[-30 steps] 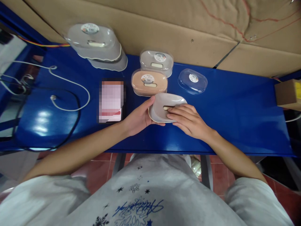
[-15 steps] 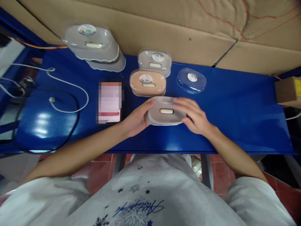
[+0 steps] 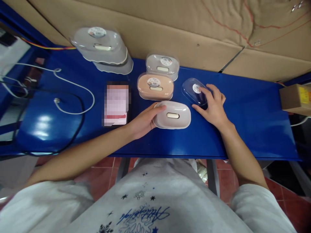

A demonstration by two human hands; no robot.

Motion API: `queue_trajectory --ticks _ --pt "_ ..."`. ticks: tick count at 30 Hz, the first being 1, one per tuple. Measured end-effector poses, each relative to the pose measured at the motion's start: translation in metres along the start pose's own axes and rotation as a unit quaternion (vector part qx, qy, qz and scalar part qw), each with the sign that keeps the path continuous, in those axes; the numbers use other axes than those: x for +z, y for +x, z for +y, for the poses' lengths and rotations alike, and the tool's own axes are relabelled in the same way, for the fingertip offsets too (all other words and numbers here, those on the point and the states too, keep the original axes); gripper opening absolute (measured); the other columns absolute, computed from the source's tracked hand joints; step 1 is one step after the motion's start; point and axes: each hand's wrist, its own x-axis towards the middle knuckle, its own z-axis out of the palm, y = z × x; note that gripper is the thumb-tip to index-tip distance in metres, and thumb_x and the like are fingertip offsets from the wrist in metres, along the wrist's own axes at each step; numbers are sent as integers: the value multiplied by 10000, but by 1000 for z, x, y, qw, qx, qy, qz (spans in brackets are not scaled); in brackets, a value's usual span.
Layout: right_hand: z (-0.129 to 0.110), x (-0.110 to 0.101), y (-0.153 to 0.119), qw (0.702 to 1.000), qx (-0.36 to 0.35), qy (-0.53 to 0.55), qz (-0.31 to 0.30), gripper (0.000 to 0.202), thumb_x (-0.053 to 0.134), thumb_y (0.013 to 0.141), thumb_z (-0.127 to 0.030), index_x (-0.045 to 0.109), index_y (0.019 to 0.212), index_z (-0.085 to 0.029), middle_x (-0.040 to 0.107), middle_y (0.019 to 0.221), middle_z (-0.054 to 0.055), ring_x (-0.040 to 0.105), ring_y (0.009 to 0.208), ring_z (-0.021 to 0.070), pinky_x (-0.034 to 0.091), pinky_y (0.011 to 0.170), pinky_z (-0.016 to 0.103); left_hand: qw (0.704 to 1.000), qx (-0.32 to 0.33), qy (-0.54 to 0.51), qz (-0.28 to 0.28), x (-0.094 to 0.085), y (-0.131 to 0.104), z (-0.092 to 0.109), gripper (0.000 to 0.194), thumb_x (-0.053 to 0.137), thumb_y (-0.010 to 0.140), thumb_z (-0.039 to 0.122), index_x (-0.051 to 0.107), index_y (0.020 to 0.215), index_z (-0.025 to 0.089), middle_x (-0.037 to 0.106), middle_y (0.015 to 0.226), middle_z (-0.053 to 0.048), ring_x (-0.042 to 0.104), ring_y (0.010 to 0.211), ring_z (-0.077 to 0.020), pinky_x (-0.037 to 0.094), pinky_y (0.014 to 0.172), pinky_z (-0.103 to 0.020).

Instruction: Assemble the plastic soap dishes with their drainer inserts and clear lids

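Note:
My left hand [image 3: 147, 120] holds a pale grey oval soap box [image 3: 178, 119], or a box of similar shape, by its left end. The thumb lies on top, near a cream-coloured slot piece. To the right, my right hand [image 3: 212, 105] has its fingers and thumb around the right end of a clear plastic lid [image 3: 189, 90] with a round label. That lid is tilted. Behind the held box sit a peach box [image 3: 143, 87] and a grey box [image 3: 152, 66], both under labelled clear lids.
A stack of larger grey boxes [image 3: 109, 56] stands at the back left. A phone-like device [image 3: 116, 105] with a blurred screen lies on the blue table [image 3: 247, 129]. Cables [image 3: 93, 97] run along the left side. A cardboard box [image 3: 291, 97] is at the right edge.
My right hand has left the grey box and moved right onto the clear lid, which has turned and come nearer. My left hand keeps hold of the box.

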Motion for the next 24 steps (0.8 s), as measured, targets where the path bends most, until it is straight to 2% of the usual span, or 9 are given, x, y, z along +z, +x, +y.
queue_trajectory --ticks 2,5,9,11,15,19,24 --pt "6 3 2 999 1 38 0 793 673 988 -748 529 1613 -282 499 1735 219 460 1629 475 414 1255 736 1000 0 1 -9 -2 1 0 340 831 1004 409 806 1264 190 827 1196 -80 759 973 -170 626 793 -225" --pt "7 2 4 993 -19 107 38 724 720 972 -723 596 1530 -279 607 1635 198 556 1562 442 493 1240 693 1000 0 -6 -29 -4 3 -2 329 788 1042 455 820 1240 195 837 1209 -80 768 988 -169 631 822 -229" --pt "-18 -9 -5 976 -95 174 92 618 758 986 -601 602 1505 -304 673 1558 157 612 1511 419 552 1218 662 999 -4 -20 -49 -5 5 -2 405 723 1078 549 819 1272 206 844 1262 -92 796 1077 -213 648 885 -281" --pt "-34 -14 -12 965 -148 198 85 621 760 982 -576 585 1521 -324 663 1577 142 611 1512 429 520 1250 687 998 -1 -29 -62 -5 5 0 467 660 1100 600 805 1335 223 832 1334 -95 794 1163 -245 654 928 -313" --pt "-55 -11 -22 946 -223 236 17 688 796 965 -481 519 1580 -351 624 1617 139 608 1521 415 533 1250 677 996 24 -35 -76 -2 5 3 554 588 1102 686 794 1378 252 812 1405 -78 761 1288 -294 654 962 -339" --pt "-58 -3 -24 934 -255 251 13 750 821 946 -395 478 1612 -362 603 1627 141 585 1551 404 536 1250 692 997 33 -13 -72 0 2 4 567 631 1073 704 800 1384 260 805 1421 -64 728 1350 -301 645 994 -341" --pt "-58 -5 -25 933 -267 239 18 778 826 937 -377 467 1627 -369 587 1662 124 533 1602 420 491 1282 743 996 43 3 -83 -1 -2 5 575 720 1027 692 802 1384 249 790 1452 -72 723 1357 -314 643 1007 -347"
